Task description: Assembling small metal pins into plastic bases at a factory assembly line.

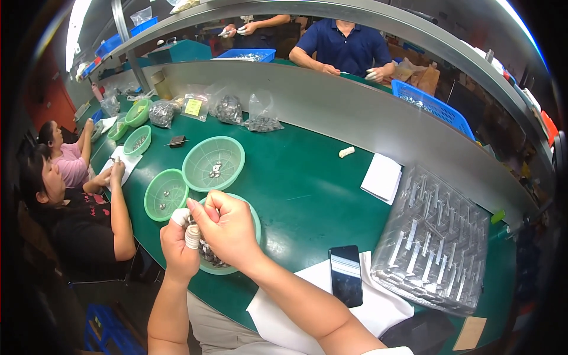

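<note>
Left hand and right hand meet, fingertips pinched, any gripped piece indiscernible; parts basket lies beneath, nearer the right hand.

No wording or number is legible. A yellow rectangular paper label on a clear flat plastic bag carries marks too small to read. Reddish-pink printing on a co-worker's black fabric shirt is indistinct. Content on a black rectangular smartphone's lit screen is unreadable.
</note>
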`<state>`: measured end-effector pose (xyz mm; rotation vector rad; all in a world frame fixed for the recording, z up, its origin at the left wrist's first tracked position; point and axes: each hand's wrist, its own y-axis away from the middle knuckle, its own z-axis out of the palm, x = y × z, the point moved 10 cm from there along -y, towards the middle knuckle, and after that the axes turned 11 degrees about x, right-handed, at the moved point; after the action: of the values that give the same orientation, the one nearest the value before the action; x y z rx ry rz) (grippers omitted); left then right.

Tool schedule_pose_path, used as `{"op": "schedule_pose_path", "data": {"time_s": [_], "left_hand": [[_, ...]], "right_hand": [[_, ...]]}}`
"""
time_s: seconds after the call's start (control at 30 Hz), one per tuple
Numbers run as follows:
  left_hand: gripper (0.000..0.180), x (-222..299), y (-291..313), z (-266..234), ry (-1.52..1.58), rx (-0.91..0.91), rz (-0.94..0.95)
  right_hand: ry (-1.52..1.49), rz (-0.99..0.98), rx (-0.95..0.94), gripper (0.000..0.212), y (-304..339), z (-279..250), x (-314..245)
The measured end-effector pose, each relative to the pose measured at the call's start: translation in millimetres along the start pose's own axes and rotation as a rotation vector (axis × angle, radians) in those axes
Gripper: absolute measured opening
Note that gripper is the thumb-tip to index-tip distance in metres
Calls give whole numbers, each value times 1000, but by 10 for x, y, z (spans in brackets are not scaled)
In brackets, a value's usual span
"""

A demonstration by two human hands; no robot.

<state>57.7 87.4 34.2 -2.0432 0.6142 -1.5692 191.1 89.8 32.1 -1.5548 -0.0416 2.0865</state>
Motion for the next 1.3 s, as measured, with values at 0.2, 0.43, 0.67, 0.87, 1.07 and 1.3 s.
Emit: {"op": "schedule_pose_path", "data": {"time_s": [0.2,0.43,0.67,0.87,1.07,1.3], "left_hand": [[38,27,-49,103,67,-41,-93],[42,74,-75,134,153,-14,-32],[39,294,-98,63,-197,-43,189],[23,408,-48,186,-301,-121,380],[41,-398,103,403,489,-318,-648],[37,-794,-113,312,443,-224,-689]], "right_hand": [[-38,21,-17,45,-24,-1,-29],[-253,249,11,49,-182,-150,240],[-254,353,-93,49,-124,-71,234],[-53,211,-102,53,-137,-55,166],[170,-37,6,48,-108,-81,-84],[159,-266,285,51,-297,-627,-391]]}}
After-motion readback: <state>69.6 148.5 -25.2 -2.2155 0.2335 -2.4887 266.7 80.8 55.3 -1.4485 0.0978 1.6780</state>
